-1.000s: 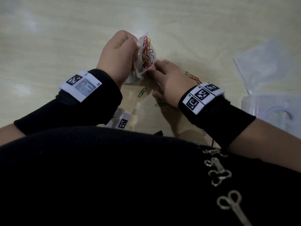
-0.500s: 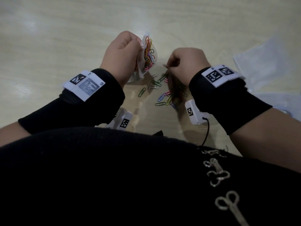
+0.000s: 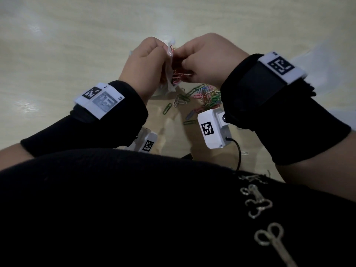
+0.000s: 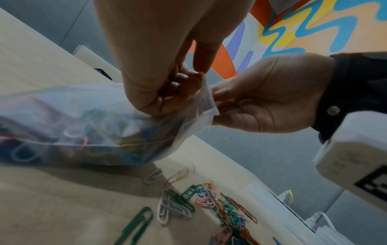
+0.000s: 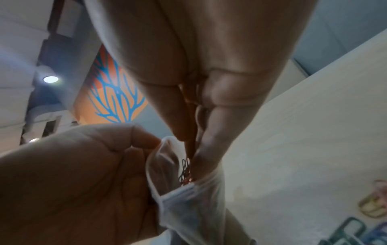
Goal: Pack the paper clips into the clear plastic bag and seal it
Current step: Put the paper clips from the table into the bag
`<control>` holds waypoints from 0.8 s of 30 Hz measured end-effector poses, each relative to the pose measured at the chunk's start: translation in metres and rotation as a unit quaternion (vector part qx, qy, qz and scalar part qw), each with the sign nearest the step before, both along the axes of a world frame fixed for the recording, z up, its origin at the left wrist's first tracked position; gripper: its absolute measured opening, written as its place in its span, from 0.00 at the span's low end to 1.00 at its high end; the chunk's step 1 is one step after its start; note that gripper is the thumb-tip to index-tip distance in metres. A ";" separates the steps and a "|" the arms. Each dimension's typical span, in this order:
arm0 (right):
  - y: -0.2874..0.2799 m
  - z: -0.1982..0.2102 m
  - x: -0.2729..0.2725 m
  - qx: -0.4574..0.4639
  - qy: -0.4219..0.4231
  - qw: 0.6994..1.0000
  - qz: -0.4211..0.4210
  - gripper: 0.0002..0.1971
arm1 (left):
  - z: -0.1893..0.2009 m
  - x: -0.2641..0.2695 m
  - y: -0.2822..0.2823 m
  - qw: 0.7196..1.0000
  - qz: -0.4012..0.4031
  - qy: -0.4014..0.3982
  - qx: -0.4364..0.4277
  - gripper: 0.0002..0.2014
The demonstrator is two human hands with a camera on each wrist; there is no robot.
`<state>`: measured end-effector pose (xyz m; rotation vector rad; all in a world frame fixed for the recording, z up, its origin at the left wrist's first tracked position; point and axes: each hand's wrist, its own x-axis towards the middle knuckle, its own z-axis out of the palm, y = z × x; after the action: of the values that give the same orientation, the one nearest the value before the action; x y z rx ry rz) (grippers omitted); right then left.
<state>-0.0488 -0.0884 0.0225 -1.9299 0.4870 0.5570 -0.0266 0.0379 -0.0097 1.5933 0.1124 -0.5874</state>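
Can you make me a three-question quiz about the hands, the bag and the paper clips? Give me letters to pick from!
1. Where is the pile of loose clips?
A. on the table, below the hands
B. on the person's lap
C. on the floor

2. What colour is the lone clip at the pile's near-left edge in the left wrist view?
A. green
B. yellow
C. black

3. What state is the bag in?
A. sealed and lying flat
B. held open, partly filled
C. empty

Answers:
1 A, the clips lie on the table.
2 A, it is dark green.
3 B, the left hand holds its mouth while the right hand feeds clips in.
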 end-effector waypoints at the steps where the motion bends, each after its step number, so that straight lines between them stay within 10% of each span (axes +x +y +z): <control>1: 0.001 0.000 0.000 -0.041 -0.007 0.997 0.058 0.21 | 0.000 0.001 0.002 1.000 0.004 0.000 -0.003 0.05; 4: 0.001 0.002 -0.005 -0.125 -0.058 0.982 0.131 0.25 | 0.002 0.003 0.005 1.000 0.013 -0.008 0.002 0.04; 8: -0.008 0.003 -0.011 -0.166 -0.178 0.970 0.030 0.19 | 0.004 0.006 0.007 1.000 0.006 -0.020 -0.007 0.05; 13: -0.007 -0.014 -0.020 -0.232 -0.067 0.948 0.206 0.28 | 0.000 0.007 0.007 1.000 -0.006 -0.029 0.004 0.05; 19: -0.011 -0.031 -0.038 -0.209 -0.150 0.963 0.084 0.11 | -0.002 0.013 0.015 0.999 0.022 -0.035 0.033 0.08; 24: 0.000 -0.061 -0.052 -0.264 -0.127 0.917 0.269 0.25 | 0.001 0.018 0.019 0.998 0.025 -0.048 0.042 0.10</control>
<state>-0.1013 -0.0882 -0.0390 -2.6400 -0.0941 0.5385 -0.0086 0.0573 -0.0084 1.6918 0.1062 -0.4713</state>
